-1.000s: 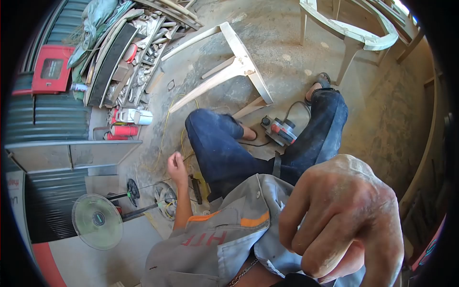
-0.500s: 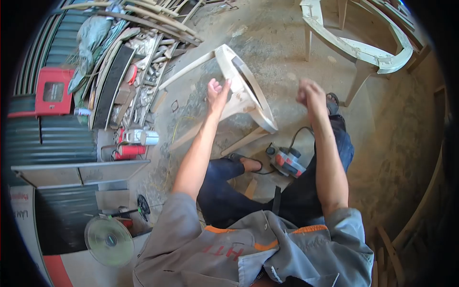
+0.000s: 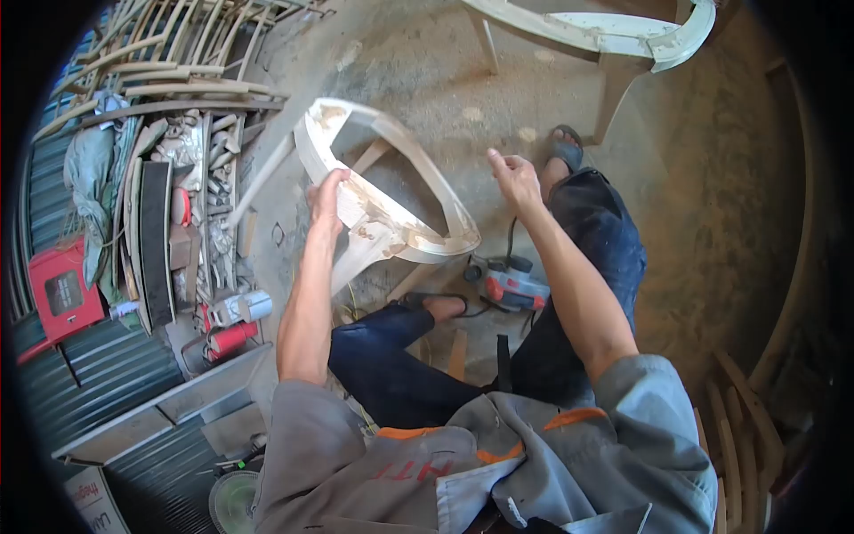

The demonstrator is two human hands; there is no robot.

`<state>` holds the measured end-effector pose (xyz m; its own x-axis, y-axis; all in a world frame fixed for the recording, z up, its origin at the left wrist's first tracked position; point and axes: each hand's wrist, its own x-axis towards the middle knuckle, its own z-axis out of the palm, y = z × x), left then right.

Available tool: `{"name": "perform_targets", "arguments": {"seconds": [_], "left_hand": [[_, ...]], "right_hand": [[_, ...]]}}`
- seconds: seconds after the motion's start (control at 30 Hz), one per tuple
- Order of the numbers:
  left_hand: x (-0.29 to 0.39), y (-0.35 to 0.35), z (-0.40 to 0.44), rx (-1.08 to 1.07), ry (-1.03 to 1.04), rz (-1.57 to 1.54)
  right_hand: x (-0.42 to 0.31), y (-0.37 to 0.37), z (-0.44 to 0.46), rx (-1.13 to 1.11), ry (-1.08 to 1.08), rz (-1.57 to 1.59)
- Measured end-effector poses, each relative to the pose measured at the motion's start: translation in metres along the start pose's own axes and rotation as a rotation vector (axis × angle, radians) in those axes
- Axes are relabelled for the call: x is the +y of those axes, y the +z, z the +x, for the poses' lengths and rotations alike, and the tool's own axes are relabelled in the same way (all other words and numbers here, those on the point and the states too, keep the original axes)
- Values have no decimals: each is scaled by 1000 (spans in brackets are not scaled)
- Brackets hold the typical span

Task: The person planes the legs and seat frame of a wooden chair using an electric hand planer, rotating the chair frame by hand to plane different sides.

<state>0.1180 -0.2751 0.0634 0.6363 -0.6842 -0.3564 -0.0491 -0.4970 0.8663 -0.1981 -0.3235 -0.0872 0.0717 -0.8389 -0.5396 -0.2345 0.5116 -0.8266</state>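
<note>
My left hand (image 3: 328,201) grips the near side of a pale wooden furniture frame (image 3: 411,233), with the thumb over its top edge. The frame has a rounded, roughly triangular rim with brown patches, and its legs reach down toward the floor. It is tilted. To the right of the frame, my right hand (image 3: 518,181) hangs in the air, apart from the wood. Its fingers are curled in with the thumb against them; whatever they hold, if anything, is hidden. Below, a grey-and-red power tool (image 3: 511,287) with a cord lies on the floor between my feet.
A larger curved wooden frame (image 3: 587,34) on legs stands at the upper right. Wooden strips (image 3: 191,80) and offcuts are piled at the left, near a red box (image 3: 67,289) and a red canister (image 3: 233,339). More curved slats (image 3: 734,445) are at the lower right.
The wooden frame has turned so its rim opening faces me more, with my left hand now wrapped on its side. My right hand has moved left, still curled. The view has shifted right.
</note>
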Motion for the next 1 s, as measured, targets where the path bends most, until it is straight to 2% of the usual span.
{"name": "perform_targets", "arguments": {"seconds": [0.03, 0.17, 0.23, 0.27, 0.37, 0.4, 0.43, 0.5, 0.57, 0.63, 0.7, 0.77, 0.8, 0.83, 0.9, 0.97, 1.0], "left_hand": [[9, -12, -11, -26, 16, 13], [63, -56, -44, -236, 66, -23], [101, -69, -76, -357, 14, -175], [113, -77, -89, -414, -6, -245], [118, -85, -91, -531, 14, -286], [116, -97, -84, -604, 48, -261], [116, -97, -84, -587, 73, -278], [113, -102, -88, -543, 105, -295], [110, -129, -72, -481, 106, -285], [87, -158, -33, -369, 112, -270], [49, -177, 20, -221, 74, -318], [-6, -184, 61, -135, -40, -415], [-23, -181, 64, 26, -93, -374], [-47, -179, 75, 64, -108, -374], [-121, -179, 114, 107, -158, -364], [-192, -179, 141, 73, -178, -402], [-213, -190, 155, 57, -185, -523]], "right_hand": [[7, 4, -1, 46, 21, -55], [82, 34, 14, -62, 174, -294], [119, 42, 18, 7, 285, -297], [118, 40, 13, -22, 346, -110], [96, 11, 8, -387, 470, 597], [110, 9, 16, -300, 417, 599], [121, 10, 40, -225, 340, 604], [37, -12, -15, -36, 71, 589], [25, -28, 21, -194, 100, 552], [-24, -33, 32, -151, -2, 379], [-70, -28, 45, -40, -138, 228], [-106, -21, 61, -74, -137, 96], [-124, -9, 67, -61, -135, 56], [-137, 1, 74, -42, -124, 17], [-148, -1, 68, -150, -462, -232], [-160, -8, 36, -63, -786, -329], [-163, -20, 13, -1, -793, -314]]}}
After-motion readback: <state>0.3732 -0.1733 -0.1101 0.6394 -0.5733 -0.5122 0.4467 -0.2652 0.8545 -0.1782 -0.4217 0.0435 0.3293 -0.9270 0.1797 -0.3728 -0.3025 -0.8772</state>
